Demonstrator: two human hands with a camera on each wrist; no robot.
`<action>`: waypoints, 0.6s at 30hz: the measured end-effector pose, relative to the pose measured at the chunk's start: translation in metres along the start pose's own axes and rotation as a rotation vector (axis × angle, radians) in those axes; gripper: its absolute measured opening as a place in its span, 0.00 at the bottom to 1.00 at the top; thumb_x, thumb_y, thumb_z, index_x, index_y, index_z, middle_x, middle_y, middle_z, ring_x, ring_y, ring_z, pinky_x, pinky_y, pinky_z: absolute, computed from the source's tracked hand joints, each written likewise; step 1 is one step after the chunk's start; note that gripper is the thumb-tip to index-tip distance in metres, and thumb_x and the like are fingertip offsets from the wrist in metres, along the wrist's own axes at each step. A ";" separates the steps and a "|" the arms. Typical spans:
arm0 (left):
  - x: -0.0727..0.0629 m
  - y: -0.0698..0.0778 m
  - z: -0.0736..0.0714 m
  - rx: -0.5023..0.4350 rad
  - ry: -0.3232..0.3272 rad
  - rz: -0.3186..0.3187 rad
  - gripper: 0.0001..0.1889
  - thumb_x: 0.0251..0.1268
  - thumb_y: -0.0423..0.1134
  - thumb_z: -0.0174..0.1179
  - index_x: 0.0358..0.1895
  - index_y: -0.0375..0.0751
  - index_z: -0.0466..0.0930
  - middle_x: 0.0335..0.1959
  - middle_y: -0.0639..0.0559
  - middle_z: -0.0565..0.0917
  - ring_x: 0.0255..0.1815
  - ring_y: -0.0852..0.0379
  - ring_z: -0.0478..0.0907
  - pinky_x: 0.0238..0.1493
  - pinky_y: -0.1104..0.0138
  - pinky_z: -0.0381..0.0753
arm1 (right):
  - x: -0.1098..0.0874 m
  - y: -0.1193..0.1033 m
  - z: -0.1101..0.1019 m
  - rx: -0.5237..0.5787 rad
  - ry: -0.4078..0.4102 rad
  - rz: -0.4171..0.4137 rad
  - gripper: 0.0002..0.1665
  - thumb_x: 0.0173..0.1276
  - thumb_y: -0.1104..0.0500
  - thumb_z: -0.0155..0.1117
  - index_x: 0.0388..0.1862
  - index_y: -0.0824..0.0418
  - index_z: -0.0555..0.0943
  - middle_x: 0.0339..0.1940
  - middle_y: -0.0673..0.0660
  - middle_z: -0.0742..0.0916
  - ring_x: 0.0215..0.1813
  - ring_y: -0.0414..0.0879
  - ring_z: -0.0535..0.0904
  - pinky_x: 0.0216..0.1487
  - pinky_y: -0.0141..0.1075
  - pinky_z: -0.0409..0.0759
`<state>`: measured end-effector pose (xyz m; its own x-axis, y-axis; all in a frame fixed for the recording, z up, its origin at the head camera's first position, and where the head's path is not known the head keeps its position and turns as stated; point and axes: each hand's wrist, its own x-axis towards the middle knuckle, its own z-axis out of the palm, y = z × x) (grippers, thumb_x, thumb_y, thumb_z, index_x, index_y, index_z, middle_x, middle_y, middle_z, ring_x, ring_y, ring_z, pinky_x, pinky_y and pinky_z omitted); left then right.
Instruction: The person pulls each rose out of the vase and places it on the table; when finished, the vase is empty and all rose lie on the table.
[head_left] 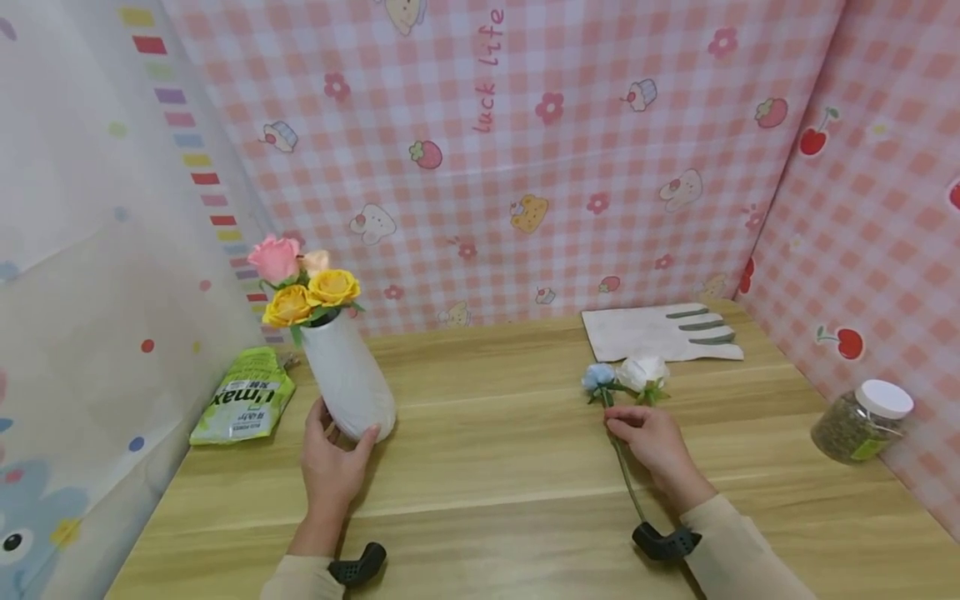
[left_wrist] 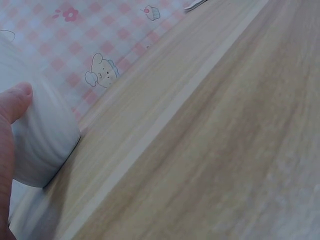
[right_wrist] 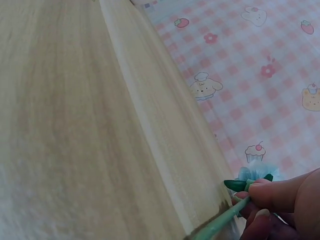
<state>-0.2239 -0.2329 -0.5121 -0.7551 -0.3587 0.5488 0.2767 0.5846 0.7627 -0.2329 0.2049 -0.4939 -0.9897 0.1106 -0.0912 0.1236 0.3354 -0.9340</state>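
Observation:
My left hand [head_left: 335, 467] grips the lower part of a white vase [head_left: 347, 375], its thumb on the near side. In the vase stand a pink rose [head_left: 276, 260], a pale peach flower [head_left: 316, 262] and two yellow roses [head_left: 333, 287]. In the left wrist view, the thumb lies against the vase's ribbed side [left_wrist: 47, 135]. My right hand [head_left: 652, 442] pinches the green stem [head_left: 624, 471] of a blue artificial flower [head_left: 598, 377] just below its head. Beside it is a white flower [head_left: 643, 372], whose stem is mostly hidden by the hand.
A green snack-like bag [head_left: 247, 396] lies at the left edge of the wooden table [head_left: 480, 467]. A white glove [head_left: 652, 332] lies flat at the back right. To the right stands a clear jar [head_left: 855, 433] with a white lid. Checked cloth [head_left: 480, 183] hangs behind.

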 end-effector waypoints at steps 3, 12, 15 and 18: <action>0.001 0.000 0.000 -0.003 -0.009 -0.009 0.46 0.46 0.37 0.77 0.69 0.33 0.60 0.60 0.37 0.72 0.60 0.43 0.72 0.55 0.51 0.77 | 0.000 -0.002 0.001 -0.013 0.003 0.004 0.14 0.68 0.63 0.62 0.51 0.68 0.83 0.46 0.60 0.86 0.42 0.41 0.79 0.36 0.29 0.79; 0.001 0.000 0.000 -0.020 -0.008 -0.011 0.46 0.45 0.36 0.77 0.69 0.33 0.61 0.60 0.36 0.72 0.59 0.44 0.72 0.55 0.51 0.77 | -0.001 -0.002 0.002 -0.049 0.013 0.005 0.14 0.69 0.62 0.62 0.50 0.67 0.83 0.46 0.59 0.86 0.43 0.43 0.78 0.35 0.29 0.79; 0.002 -0.001 0.000 -0.020 -0.006 -0.003 0.46 0.45 0.36 0.77 0.69 0.33 0.61 0.60 0.37 0.72 0.60 0.44 0.72 0.55 0.51 0.77 | -0.001 -0.003 0.002 -0.048 0.017 -0.004 0.14 0.68 0.62 0.63 0.50 0.67 0.83 0.45 0.59 0.86 0.41 0.41 0.77 0.34 0.29 0.79; 0.002 0.000 0.000 -0.018 -0.003 -0.003 0.45 0.45 0.36 0.77 0.68 0.33 0.61 0.60 0.37 0.73 0.59 0.45 0.72 0.55 0.51 0.78 | -0.001 -0.003 0.001 -0.050 0.018 -0.011 0.14 0.68 0.62 0.63 0.50 0.68 0.83 0.45 0.59 0.86 0.40 0.40 0.77 0.34 0.29 0.79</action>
<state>-0.2262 -0.2338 -0.5113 -0.7575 -0.3587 0.5455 0.2849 0.5701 0.7706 -0.2327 0.2025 -0.4917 -0.9896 0.1231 -0.0748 0.1168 0.3826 -0.9165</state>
